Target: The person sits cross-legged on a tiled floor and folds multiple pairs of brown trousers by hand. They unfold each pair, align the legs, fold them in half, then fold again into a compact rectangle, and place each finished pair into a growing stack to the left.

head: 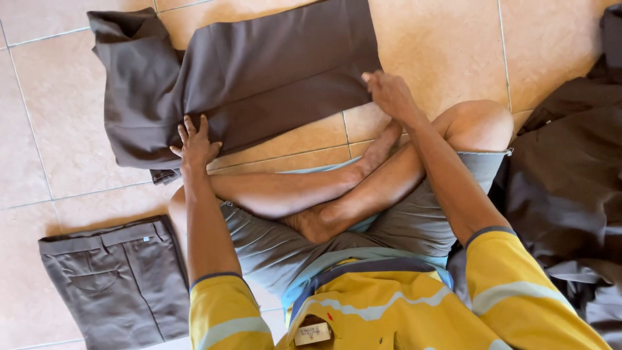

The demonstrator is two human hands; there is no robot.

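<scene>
Fingers spread flat, the person's left hand presses down on the near edge of a pair of dark brown trousers laid lengthwise across the tiled floor. The right hand pinches the same near edge of the trousers further along, thumb and fingertips closed on the cloth at its corner. The trousers lie folded in a long band just beyond the person's crossed bare legs, with the waist end bunched up at the far side from the right hand. The person sits on the tiles in grey shorts and a yellow striped shirt, both arms stretched forward to the trousers. On the near side of the trousers, beside the left arm, a second folded pair rests flat, waistband and back pocket showing. Well apart from the trousers, past the right knee, a loose heap of dark cloth lies crumpled on the floor.
</scene>
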